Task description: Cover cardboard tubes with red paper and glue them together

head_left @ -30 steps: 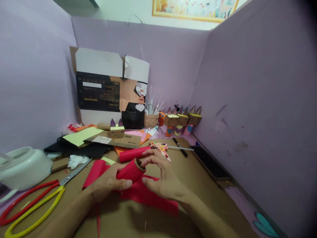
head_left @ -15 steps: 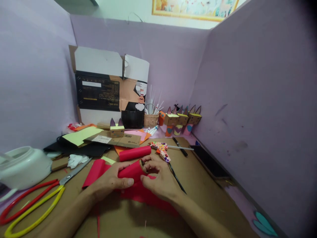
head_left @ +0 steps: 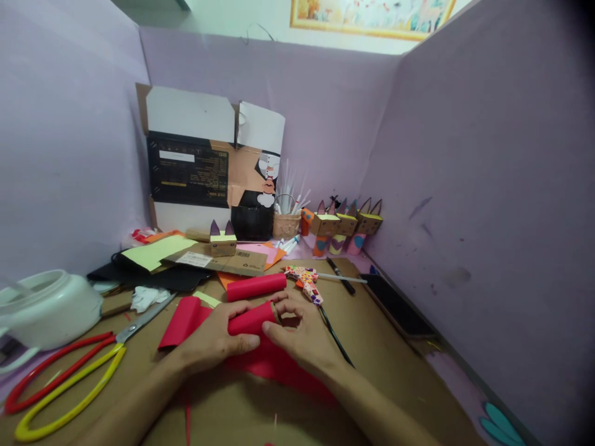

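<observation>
"Head view: your left hand (head_left: 214, 337) grips the side of the red tube (head_left: 251, 319), your right hand (head_left: 304, 337) its open end, above the red paper (head_left: 274, 367)."

"Then press evenly, so your tube doesn't dent."

"Counting?"

"One red roll (head_left: 256, 287) behind it, one pair of scissors (head_left: 132, 327), four eared boxes (head_left: 223, 246)."

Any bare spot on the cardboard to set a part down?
Best: right-side cardboard, between black cable, dark slab and right forearm. Smaller: nearest the camera, between red strip and right forearm, with small scraps. Crowded: left, with scissors and white pot; centre, where left hand and right hand hold red tube.
</observation>
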Tool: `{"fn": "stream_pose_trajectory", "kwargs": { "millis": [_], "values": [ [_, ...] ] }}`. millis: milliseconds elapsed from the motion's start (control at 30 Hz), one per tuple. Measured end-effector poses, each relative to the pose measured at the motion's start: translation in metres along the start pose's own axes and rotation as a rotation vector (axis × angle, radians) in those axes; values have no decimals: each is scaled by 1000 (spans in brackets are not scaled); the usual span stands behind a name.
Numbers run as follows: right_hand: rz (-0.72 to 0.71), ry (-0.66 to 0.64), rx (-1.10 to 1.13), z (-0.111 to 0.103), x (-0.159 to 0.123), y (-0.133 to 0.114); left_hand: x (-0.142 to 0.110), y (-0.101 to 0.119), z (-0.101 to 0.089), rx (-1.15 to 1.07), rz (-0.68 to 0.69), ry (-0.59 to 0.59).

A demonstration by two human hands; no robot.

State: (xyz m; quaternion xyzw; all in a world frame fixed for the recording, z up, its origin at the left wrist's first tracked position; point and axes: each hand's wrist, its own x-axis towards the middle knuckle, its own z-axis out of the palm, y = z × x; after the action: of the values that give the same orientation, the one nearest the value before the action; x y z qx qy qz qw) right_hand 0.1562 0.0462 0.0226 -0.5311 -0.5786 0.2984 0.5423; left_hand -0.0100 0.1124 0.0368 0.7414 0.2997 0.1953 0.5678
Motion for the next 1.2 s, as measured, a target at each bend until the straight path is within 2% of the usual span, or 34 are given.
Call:
{"fn": "stream_pose_trajectory", "kwargs": {
  "millis": [233, 300, 367, 433, 500, 567, 633, 733, 900, 967, 1067, 1200],
  "values": [
    [-30, -24, -5, 5, -4, 2, 4, 7, 7, 200, 95, 83],
    [23, -34, 81, 6, -4, 2, 5, 5, 7, 219, 108, 106],
    [141, -42, 255, 4, -2, 3, 6, 2, 4, 149, 133, 151],
    [288, -22, 477, 0, 2, 6, 7, -3, 0, -8, 164, 248],
    [397, 15, 652, -4, 7, 9, 7, -8, -5, -158, 197, 394],
    [437, 38, 725, -8, 11, 12, 5, -10, -10, -217, 230, 519],
    [437, 40, 741, -10, 12, 14, 2, -11, -13, -218, 242, 579],
    [414, 38, 730, -9, 11, 15, -2, -8, -12, -170, 241, 575],
    [374, -6, 714, -2, 8, 12, -3, -7, -2, -83, 235, 421],
    [354, -15, 693, -1, 7, 11, -3, -6, 1, -72, 225, 395],
    [305, -25, 659, 0, 6, 9, -5, -1, 1, -100, 207, 407],
    [149, 2, 497, 0, 3, 11, -5, 2, -1, -194, 129, 461]
  ]
}}
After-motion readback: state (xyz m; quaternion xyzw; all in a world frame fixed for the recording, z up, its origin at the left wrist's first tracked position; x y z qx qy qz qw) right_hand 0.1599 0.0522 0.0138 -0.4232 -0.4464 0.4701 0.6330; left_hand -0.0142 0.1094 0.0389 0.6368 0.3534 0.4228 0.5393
